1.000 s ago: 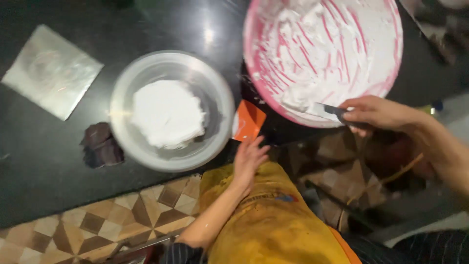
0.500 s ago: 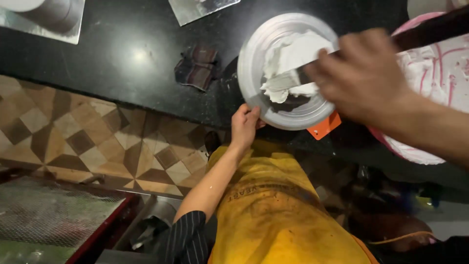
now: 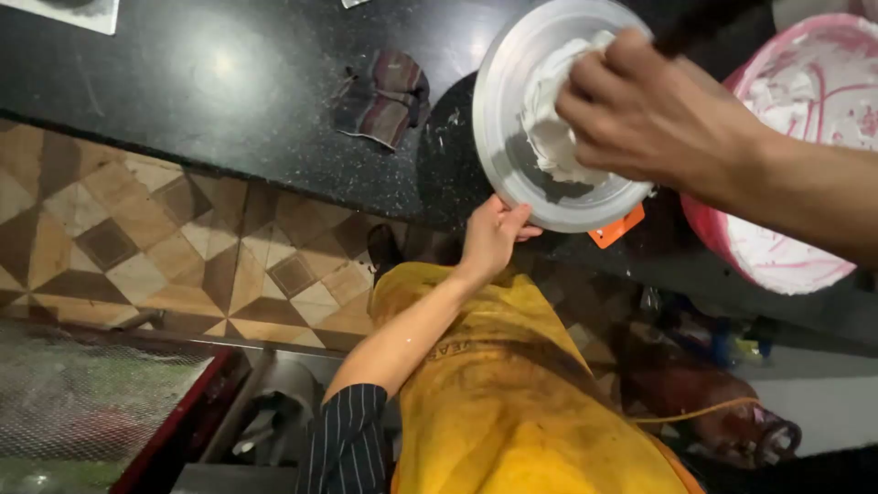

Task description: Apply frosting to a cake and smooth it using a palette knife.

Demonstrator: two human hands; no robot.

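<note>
A round silver turntable plate (image 3: 512,174) sits at the edge of the black counter (image 3: 229,101) with a white cream-covered cake (image 3: 549,128) on it. My left hand (image 3: 494,240) touches the plate's near rim from below. Close to the camera, my right hand (image 3: 654,114) hangs over the cake, fingers closed on a dark-handled spatula (image 3: 704,20) whose blade is hidden behind the hand. A pink bowl (image 3: 805,155) smeared with white cream stands to the right of the plate.
A crumpled dark cloth (image 3: 384,96) lies on the counter left of the plate. An orange scraper (image 3: 615,229) pokes out under the plate's rim. Patterned brown tiles (image 3: 137,238) cover the floor below. I wear a yellow apron (image 3: 521,384).
The view has swung from the pink bowl to the turntable. My right hand carried the spatula from the bowl to the cake. My left hand stayed at the counter edge by the plate.
</note>
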